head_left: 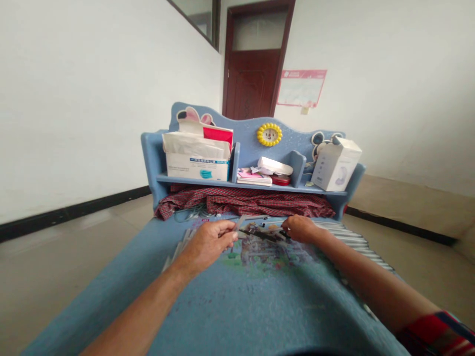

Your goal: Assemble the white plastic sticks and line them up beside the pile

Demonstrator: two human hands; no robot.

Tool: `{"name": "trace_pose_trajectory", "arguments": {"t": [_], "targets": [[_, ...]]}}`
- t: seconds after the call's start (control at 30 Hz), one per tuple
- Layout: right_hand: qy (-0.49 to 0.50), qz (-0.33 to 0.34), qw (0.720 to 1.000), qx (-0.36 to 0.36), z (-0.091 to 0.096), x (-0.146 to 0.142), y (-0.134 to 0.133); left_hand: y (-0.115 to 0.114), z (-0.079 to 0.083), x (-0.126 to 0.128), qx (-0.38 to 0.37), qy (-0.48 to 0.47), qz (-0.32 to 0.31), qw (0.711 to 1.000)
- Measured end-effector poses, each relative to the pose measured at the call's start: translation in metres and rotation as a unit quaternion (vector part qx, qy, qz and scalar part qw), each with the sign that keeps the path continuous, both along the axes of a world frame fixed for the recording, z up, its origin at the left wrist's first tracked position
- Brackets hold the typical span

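Note:
My left hand (212, 241) is closed, pinching a thin, pale, translucent tube (240, 222) between thumb and fingers; it looks like a pen barrel. The tube points up and away above the blue desk (230, 301). To its right, my right hand (301, 229) reaches down to the far part of the desk with fingers pinched together. Whatever they hold, if anything, is too small to make out. Between the hands lies a scatter of small dark parts (262, 233). Several similar pale tubes (182, 247) lie partly hidden behind my left hand.
A long row of pale tubes (351, 241) lines the right side, beneath and beyond my right forearm. Bunched checked cloth (245, 201) lies under the shelf (256, 187). Upon the shelf stand a mask box (196, 165), a white carton (336, 165) and a red tin (281, 180).

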State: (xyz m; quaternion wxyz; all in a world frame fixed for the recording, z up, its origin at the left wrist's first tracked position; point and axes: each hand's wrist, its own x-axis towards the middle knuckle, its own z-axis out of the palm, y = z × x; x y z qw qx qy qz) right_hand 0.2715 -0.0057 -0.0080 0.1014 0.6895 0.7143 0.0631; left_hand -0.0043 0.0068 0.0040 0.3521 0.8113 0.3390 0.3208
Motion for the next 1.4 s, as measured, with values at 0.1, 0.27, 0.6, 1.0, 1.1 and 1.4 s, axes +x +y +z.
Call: {"name": "trace_pose_trajectory", "arguments": {"t": [0.1, 0.27, 0.6, 1.0, 1.1, 1.4], "targets": [[0.007, 0.004, 1.0, -0.001, -0.005, -0.001, -0.003, -0.002, 0.001, 0.0, -0.001, 0.015, -0.007, 1.0], [0.031, 0.004, 0.999, 0.017, -0.01, -0.004, -0.008, -0.006, 0.002, 0.001, -0.012, 0.042, -0.015, 0.999], [0.364, 0.068, 0.929, 0.032, 0.008, -0.019, -0.02, -0.008, 0.003, 0.0, -0.019, 0.082, -0.035, 0.996], [0.782, 0.149, 0.605, 0.01, 0.016, -0.062, -0.032, -0.015, 0.007, 0.0, -0.03, 0.088, -0.076, 0.993], [0.803, 0.146, 0.576, 0.041, 0.018, -0.07, -0.028, -0.016, 0.007, -0.001, -0.019, 0.082, -0.071, 0.994], [0.871, 0.092, 0.479, 0.055, 0.006, -0.084, -0.023, -0.015, 0.005, -0.001, -0.002, 0.072, -0.071, 0.995]]}}
